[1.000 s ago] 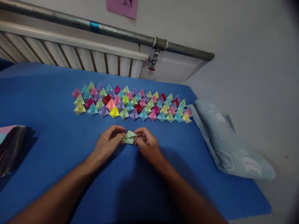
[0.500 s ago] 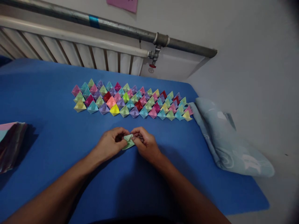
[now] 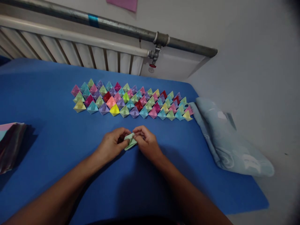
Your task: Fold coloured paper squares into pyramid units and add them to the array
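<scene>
Between my two hands is a small piece of folded light-green paper [image 3: 131,143], held just above the blue surface. My left hand [image 3: 114,142] pinches its left side, thumb on the near face and fingers behind. On the upper right edge, my right hand [image 3: 147,142] grips it between thumb and fingertips. The fingers cover parts of the folds. Beyond the hands stand rows of several small folded paper boats [image 3: 134,112] in pink, blue, purple, green, yellow and red.
A stack of coloured paper [image 3: 12,147] lies at the left edge of the blue surface [image 3: 58,134]. On the right rests a folded grey-blue blanket [image 3: 225,137]. A white radiator [image 3: 77,53] and a metal pipe [image 3: 131,31] with a red-handled valve [image 3: 152,65] run along the wall behind.
The folded green paper has shifted slightly to the right and is tilted a little more. Both hands keep hold of it, with small finger movements.
</scene>
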`<state>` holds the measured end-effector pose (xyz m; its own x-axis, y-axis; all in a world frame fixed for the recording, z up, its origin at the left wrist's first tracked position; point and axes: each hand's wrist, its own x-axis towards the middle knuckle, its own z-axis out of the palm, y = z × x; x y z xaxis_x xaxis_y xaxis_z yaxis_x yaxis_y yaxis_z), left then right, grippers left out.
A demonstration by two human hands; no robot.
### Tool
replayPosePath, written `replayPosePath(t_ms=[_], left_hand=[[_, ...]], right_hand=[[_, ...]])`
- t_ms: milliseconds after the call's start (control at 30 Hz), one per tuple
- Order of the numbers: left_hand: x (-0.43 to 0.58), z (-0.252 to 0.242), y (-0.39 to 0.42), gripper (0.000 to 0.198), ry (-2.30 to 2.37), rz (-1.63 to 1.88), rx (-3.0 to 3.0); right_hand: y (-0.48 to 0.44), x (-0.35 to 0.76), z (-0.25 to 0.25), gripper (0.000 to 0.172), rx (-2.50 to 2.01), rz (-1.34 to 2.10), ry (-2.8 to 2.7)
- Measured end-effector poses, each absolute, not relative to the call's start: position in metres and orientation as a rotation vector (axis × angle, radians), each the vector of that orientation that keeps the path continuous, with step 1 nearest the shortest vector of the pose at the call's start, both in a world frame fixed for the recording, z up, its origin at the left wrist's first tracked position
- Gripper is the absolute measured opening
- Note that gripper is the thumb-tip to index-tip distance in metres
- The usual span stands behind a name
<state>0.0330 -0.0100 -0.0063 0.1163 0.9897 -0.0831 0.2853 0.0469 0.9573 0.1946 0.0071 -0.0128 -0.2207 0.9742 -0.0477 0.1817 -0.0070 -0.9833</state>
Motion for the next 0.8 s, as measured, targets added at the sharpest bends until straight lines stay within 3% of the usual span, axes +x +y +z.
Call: replayPosePath(t_ms=[167, 333, 533, 800], left_hand=[[0.0318, -0.0030, -0.0098, 0.020, 1.439, 0.969, 1.580], [0.0308, -0.0032, -0.0098, 0.019, 1.484, 1.019, 1.579], [0.0346, -0.0045, -0.0124, 0.016, 1.483, 1.025, 1.683], [0.0357, -0.0063, -0.0123, 0.016, 1.520, 0.956, 1.622]], right_hand=[[0.0063, 0.1964, -0.0057, 0.013, -1.237, 1.349, -1.447], [0.0035, 0.1972, -0.0054, 0.023, -1.263, 1.179, -1.573], [0.0022, 0.1957, -0.0131, 0.015, -1.312, 0.995, -1.739], [-0.0005, 0.1971, -0.0102, 0.022, -1.241, 0.775, -1.981]])
